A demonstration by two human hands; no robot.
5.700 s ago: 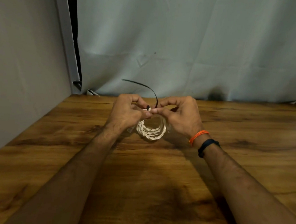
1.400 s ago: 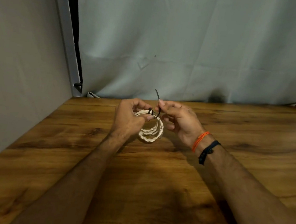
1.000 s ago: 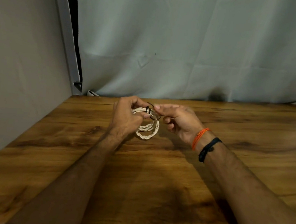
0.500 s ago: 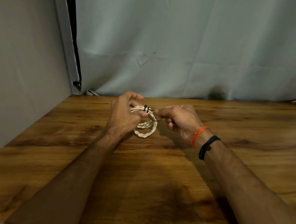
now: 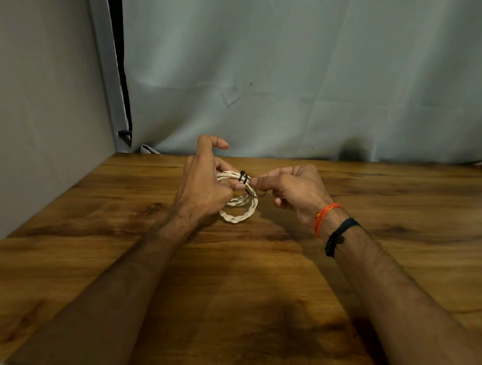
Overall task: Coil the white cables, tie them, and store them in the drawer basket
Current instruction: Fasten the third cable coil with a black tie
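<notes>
Left hand (image 5: 203,190) pinching small coil of white twisted cable (image 5: 238,209), index finger lifted free. Thin black plastic tie (image 5: 243,177) cinched round coil's top. Right hand (image 5: 295,191), fingers closed, nipping tie's loose tail. Coil held just above glossy wood-grain table (image 5: 252,287), near back edge by creased grey curtain (image 5: 305,70); bare tabletop both sides.

A wooden table (image 5: 251,302) with dark grain and warm brown tones is filling the lower half of the view. Behind it a pale grey-blue curtain (image 5: 305,70) is hanging down to the table's far edge, showing soft creases and folds. On the left a plain grey wall panel (image 5: 30,86) is standing at an angle, and a narrow dark gap (image 5: 112,35) is running between its light frame and the curtain. The light is dim and is falling softly over the wood.
</notes>
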